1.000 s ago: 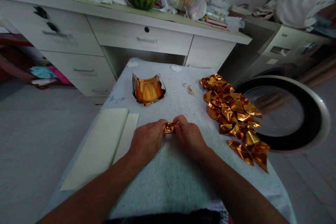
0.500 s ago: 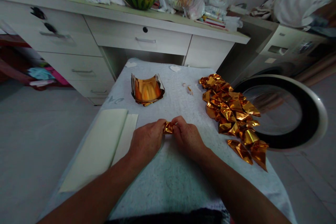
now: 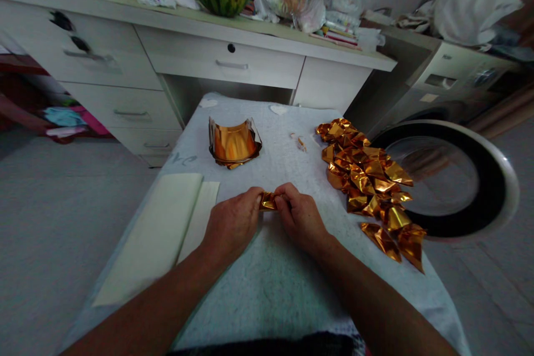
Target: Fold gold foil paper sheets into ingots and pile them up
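Gold foil point(image 3: 268, 201) spans both hands point(image 3: 234, 218), between pale paper point(image 3: 154, 233) and foil heap point(image 3: 369, 173).

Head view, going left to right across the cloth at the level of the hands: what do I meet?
Pale sheets → left hand → small gold foil piece → right hand → pile of gold foil pieces.

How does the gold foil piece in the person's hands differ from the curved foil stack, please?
The foil piece is pinched between the left hand and right hand, while the curved foil stack rests on the cloth beyond them. The foil piece shows a small, creased surface, while the curved foil stack looks larger and bends in a broad arc. Both are shiny and gold-coloured.
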Demonstrator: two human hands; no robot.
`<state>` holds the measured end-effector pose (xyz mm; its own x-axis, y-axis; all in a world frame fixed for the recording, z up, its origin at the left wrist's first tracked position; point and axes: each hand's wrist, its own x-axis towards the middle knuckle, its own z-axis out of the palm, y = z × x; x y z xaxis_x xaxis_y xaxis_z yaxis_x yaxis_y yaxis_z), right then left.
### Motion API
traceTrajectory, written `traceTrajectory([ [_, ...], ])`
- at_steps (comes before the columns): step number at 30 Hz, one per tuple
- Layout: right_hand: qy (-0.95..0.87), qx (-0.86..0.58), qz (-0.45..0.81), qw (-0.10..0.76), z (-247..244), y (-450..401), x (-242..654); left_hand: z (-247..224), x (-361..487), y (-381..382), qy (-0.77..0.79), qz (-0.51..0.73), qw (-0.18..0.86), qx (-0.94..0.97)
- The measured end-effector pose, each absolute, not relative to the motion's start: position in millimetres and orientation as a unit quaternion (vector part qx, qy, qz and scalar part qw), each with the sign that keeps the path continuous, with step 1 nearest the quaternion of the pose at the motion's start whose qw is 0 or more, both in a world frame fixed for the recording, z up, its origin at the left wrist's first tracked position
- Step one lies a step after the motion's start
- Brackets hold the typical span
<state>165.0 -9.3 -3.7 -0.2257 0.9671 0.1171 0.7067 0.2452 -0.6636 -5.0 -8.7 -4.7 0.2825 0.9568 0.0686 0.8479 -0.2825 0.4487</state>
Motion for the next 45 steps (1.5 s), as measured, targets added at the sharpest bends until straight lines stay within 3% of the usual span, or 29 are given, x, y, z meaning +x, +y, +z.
traceTrajectory([
  [20, -0.741, -0.562, 0.237, 0.281, -6.7, -12.4, 163.2, -7.5, -1.8, -8.5, 0.540, 0.149, 0.196, 0.805],
  [31, -0.771, -0.518, 0.225, 0.294, -8.4, -12.4, 161.6, -2.0, -0.9, -8.1, 0.579, 0.103, 0.158, 0.794],
  [37, -0.755, -0.550, 0.186, 0.303, -13.4, -10.0, 165.8, -11.3, -3.5, -8.7, 0.525, 0.129, 0.175, 0.823],
  [45, -0.739, -0.551, 0.241, 0.304, -6.5, -10.9, 162.7, -10.1, -2.5, -8.9, 0.555, 0.163, 0.177, 0.796],
])
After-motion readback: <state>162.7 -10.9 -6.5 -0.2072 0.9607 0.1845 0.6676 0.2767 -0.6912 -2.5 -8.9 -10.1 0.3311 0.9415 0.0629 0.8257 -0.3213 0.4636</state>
